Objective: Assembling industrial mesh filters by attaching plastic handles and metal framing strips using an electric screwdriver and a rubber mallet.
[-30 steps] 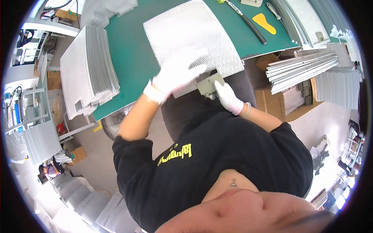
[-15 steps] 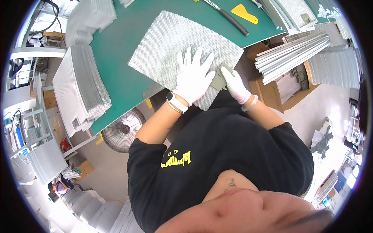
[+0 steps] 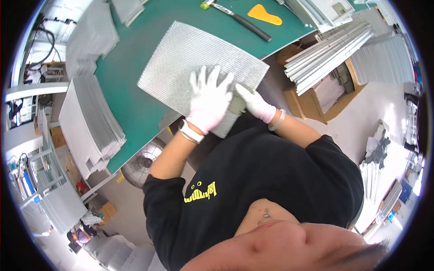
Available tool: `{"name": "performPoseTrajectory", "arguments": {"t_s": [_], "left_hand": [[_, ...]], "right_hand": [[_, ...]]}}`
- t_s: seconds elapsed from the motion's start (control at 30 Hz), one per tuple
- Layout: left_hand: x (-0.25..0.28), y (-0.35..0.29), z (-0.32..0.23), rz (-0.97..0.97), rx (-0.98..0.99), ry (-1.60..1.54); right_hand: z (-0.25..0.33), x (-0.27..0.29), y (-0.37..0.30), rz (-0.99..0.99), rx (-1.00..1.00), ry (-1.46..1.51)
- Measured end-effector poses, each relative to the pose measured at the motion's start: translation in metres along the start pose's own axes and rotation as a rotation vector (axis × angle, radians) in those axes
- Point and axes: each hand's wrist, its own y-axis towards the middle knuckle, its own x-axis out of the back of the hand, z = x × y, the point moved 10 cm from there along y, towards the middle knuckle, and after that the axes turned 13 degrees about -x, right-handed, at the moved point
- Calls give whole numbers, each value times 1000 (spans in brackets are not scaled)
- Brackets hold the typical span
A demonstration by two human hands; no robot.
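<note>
A silver metal mesh panel lies slanted over the front edge of the green table, its near corner close to my black shirt. My left hand, in a white glove, rests flat on the mesh with its fingers spread. At the panel's right side, my gloved right hand is closed around a small grey-green flat piece that has a notched edge. That piece sits against the mesh, partly covered by the fingers. How the right fingertips grip it is hard to see.
Beyond the panel lie a black-handled hammer and a yellow scraper. Stacked mesh panels line the table's left side. White metal strips rest at right above a cardboard box. A floor fan stands below the table.
The whole view has shifted, so the table and tools appear farther left. Both hands and the mesh panel sit lower and more left in the picture. The right hand still holds the grey-green piece.
</note>
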Motion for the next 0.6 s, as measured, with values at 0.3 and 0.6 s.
{"name": "performPoseTrajectory", "arguments": {"t_s": [0.3, 0.6], "left_hand": [[68, 3, 57, -271, -12, 12], [-38, -39, -72, -175, -328, -941]], "right_hand": [[77, 120, -20, -661, 212, -1820], [90, 160, -25, -585, 486, -1810]]}}
